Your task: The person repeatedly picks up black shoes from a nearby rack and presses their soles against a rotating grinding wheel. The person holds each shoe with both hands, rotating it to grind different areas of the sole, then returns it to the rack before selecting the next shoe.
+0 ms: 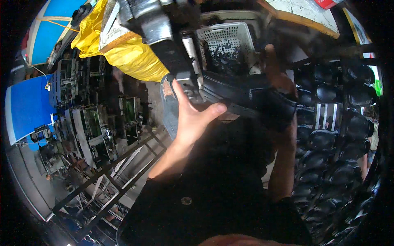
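My left hand (pixel 192 116) is raised with its fingers spread, the palm against the underside of a long black rubber piece (pixel 246 95) near a grey metal machine arm (pixel 172 49). My right hand (pixel 276 69) reaches up behind the far end of the same black piece and grips it, its fingers partly hidden. The black piece lies across the middle of the view, between both hands. My dark sleeves and shirt (pixel 213 192) fill the lower centre.
A white perforated plastic basket (pixel 226 39) with dark parts stands behind the machine. Rows of black moulded shoe parts (pixel 328 135) fill racks on the right. Yellow sheeting (pixel 127 53) hangs upper left. Metal frames and moulds (pixel 94 135) crowd the left.
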`<state>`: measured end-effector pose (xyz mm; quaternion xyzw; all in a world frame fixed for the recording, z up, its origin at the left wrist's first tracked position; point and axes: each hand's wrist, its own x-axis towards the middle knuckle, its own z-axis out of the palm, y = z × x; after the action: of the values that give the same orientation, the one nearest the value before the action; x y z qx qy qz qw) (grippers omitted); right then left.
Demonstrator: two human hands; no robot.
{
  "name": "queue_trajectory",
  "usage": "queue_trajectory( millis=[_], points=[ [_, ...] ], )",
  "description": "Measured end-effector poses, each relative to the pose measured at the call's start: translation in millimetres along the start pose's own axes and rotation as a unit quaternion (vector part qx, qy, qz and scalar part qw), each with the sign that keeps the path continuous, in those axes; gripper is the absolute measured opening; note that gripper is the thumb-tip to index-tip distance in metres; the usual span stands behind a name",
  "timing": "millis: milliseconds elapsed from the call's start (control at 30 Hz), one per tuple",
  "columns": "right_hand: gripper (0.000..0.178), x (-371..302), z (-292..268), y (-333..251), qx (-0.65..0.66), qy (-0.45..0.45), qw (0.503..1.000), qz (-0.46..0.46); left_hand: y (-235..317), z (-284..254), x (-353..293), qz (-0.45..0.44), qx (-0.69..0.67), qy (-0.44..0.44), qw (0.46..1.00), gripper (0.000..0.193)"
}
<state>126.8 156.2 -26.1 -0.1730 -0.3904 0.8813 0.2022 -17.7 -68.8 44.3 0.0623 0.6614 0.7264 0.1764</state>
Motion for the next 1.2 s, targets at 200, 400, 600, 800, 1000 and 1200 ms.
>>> queue_trajectory(
  millis=[200, 400, 600, 800, 1000, 1200],
  points=[
    [0.067, 27.5, -19.1, -53.9, -0.101, 0.104, 0.980, -0.135, 49.1, 29.2, -3.5, -0.013, -0.083, -0.056, 0.995, 0.102],
    [0.075, 45.0, 50.6, -119.7, -0.143, 0.040, 0.975, -0.167, 54.5, 38.6, -6.3, 0.051, -0.105, -0.047, 0.992, 0.094],
    [0.085, 59.4, 42.2, -159.7, -0.199, -0.008, 0.971, -0.133, 55.3, 42.9, 0.6, 0.074, -0.175, -0.091, 0.978, 0.080],
    [0.087, 63.6, 50.9, -160.8, -0.180, 0.044, 0.976, -0.112, 61.7, 39.5, -1.9, 0.020, -0.083, -0.028, 0.996, 0.099],
    [0.084, 71.8, 70.3, -149.5, -0.225, 0.058, 0.964, -0.129, 48.9, 23.3, -1.8, 0.058, -0.099, 0.026, 0.993, 0.098],
    [0.081, 64.9, 70.3, -120.6, -0.325, -0.071, 0.933, -0.135, 36.8, -3.0, 10.2, -0.015, -0.189, 0.014, 0.982, 0.081]
  ],
)
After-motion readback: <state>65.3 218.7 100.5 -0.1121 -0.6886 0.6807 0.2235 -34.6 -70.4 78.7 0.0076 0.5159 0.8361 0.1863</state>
